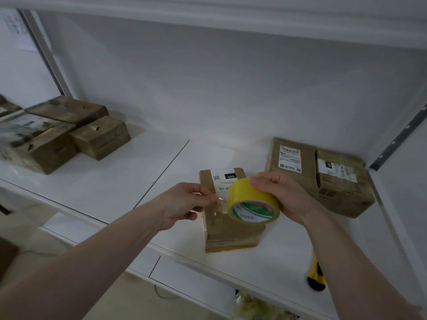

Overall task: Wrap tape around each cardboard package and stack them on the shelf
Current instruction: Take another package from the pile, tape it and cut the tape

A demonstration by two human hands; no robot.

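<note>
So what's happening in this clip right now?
A person is taping a package that sits near the front edge of a white shelf. The right hand grips a yellow tape roll above the package, while the left hand pinches the clear tape end pulled from it. Two labelled packages lie behind to the right, and more are piled at far left. A yellow-and-black tool, probably a cutter, lies near the right forearm.

Two bare forearms, sleeveless to the frame edge (no rings on either hand (182, 203))
</note>
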